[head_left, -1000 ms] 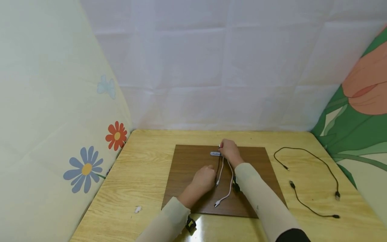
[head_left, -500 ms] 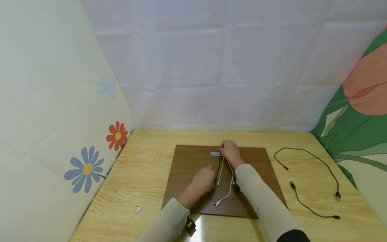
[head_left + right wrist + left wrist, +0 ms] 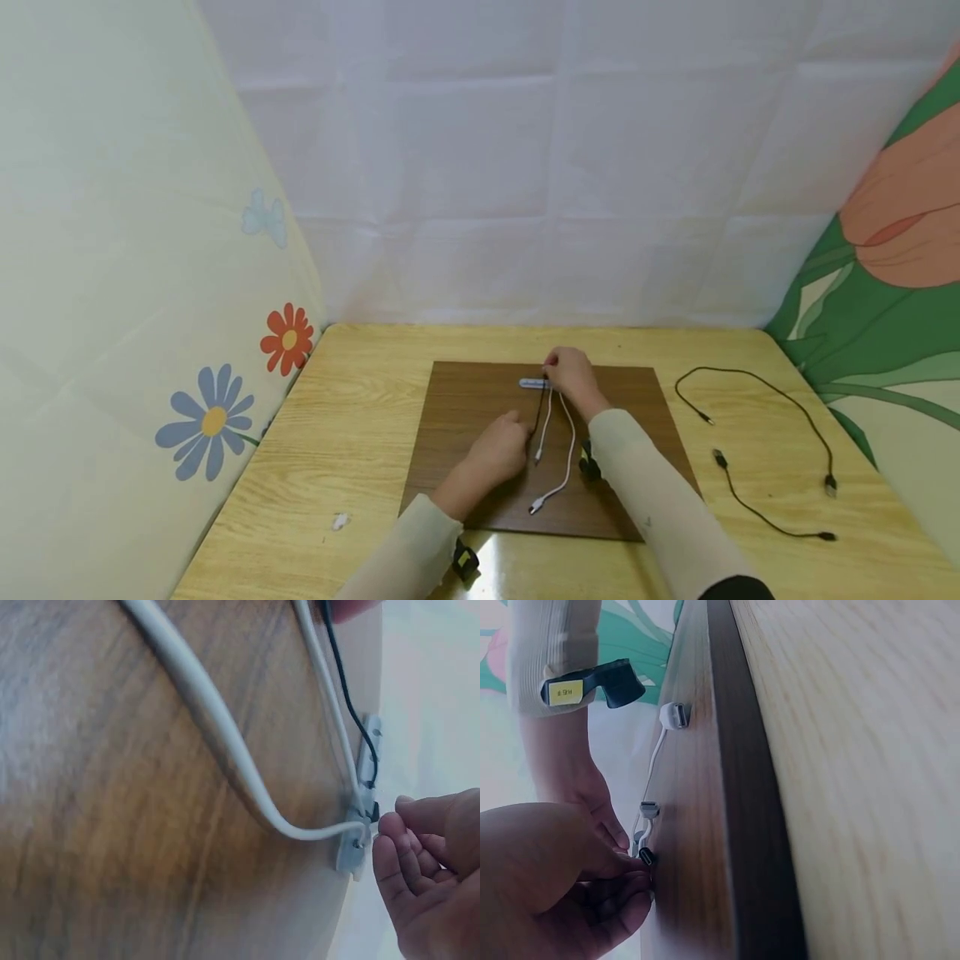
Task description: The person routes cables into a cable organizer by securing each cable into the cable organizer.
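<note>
A pale cable holder strip (image 3: 532, 383) sits near the far edge of a brown board (image 3: 457, 417). A thin black cable (image 3: 346, 697) and two white cables run through its slots, the thicker white cable (image 3: 225, 727) nearest the right wrist camera. My left hand (image 3: 497, 450) pinches the black cable's near end, its small connector (image 3: 646, 856) showing at the fingertips. Behind the strip, my right hand (image 3: 573, 377) has thumb and fingers together at the black cable's far end; its dark plug (image 3: 376, 812) shows beside them. What lies between those fingertips is mostly hidden.
White plugs (image 3: 536, 505) lie on the board's near half. Right of the board, a long black cable (image 3: 783, 387) and a short black cable (image 3: 757, 510) lie on the light wood table (image 3: 360, 417). A white backdrop (image 3: 450, 208) stands behind the table.
Both hands stay almost in place. The head view has shifted slightly. A pale bit seen at the right fingertips one second ago is harder to see now.
</note>
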A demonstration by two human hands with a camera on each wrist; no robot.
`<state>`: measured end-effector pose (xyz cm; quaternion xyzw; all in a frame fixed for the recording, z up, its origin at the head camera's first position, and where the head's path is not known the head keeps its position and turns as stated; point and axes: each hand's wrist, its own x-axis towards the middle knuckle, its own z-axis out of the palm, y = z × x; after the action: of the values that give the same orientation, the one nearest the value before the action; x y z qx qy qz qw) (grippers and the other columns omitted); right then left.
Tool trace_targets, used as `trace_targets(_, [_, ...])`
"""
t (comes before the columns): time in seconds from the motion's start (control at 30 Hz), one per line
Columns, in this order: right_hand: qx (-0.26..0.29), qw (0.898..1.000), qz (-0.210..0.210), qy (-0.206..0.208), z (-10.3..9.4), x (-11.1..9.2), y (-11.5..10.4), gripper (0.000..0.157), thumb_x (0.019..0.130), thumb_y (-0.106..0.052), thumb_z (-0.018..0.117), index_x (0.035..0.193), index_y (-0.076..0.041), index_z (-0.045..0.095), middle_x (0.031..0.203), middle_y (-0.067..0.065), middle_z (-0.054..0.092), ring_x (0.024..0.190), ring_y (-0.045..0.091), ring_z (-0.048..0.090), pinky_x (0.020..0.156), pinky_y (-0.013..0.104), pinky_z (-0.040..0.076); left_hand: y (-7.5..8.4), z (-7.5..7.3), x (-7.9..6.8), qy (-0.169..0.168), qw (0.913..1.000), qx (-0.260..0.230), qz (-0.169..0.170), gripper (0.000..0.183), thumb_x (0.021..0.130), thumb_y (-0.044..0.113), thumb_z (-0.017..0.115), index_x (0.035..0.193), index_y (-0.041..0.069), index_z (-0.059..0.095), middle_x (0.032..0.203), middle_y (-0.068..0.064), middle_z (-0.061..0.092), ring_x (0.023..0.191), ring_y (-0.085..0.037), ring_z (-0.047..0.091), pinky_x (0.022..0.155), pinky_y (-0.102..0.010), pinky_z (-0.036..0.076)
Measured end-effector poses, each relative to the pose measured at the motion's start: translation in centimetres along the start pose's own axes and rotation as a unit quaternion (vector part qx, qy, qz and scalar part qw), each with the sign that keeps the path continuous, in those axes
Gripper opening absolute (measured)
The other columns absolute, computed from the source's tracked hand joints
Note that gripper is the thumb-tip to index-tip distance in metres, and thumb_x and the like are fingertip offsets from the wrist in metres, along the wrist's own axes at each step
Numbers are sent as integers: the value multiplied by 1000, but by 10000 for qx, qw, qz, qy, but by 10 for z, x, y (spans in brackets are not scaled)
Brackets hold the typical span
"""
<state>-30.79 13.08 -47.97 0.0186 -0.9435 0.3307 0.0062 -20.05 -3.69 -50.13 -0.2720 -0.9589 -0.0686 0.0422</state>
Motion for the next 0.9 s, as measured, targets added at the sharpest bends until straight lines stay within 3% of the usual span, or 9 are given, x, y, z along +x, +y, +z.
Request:
trace_targets(0.23, [231,9996,137,120,-16,-2,3,16,98,-13,61,102,-3,71,98,13,71,80,24,64,68,36,53,-14,-1,-9,145,9998,-4,-112,9,91,14,68,98,8,71,93,-3,57,89,-20,59,81,-32,54])
trace_targets(0.47, [85,9997,238,51,-32,-5,13,27,100,-19,55,116,-1,69,116,18,69,98,31,65,84,44,54,-35,-7,-21,-8,9990,23,-452,38,97,35,67,122,7,66,125,-10,62,119,-29,56,97,-48,51])
trace_targets(0.6, [30,9996,295,-20,-39,-7,18,32,100,-18,53,123,0,66,124,21,66,112,37,61,95,49,51,-49,-13,-26,-85,9969,-209,-754,48,98,42,65,129,6,63,136,-13,58,128,-34,52,102,-54,46])
trace_targets(0.9, [-135,9994,303,-71,-51,-14,33,38,102,-21,51,131,2,60,133,24,61,122,43,57,102,54,47,-72,-13,-31,-361,9892,-637,-1267,64,97,51,63,142,7,55,155,-16,43,144,-40,37,111,-66,33])
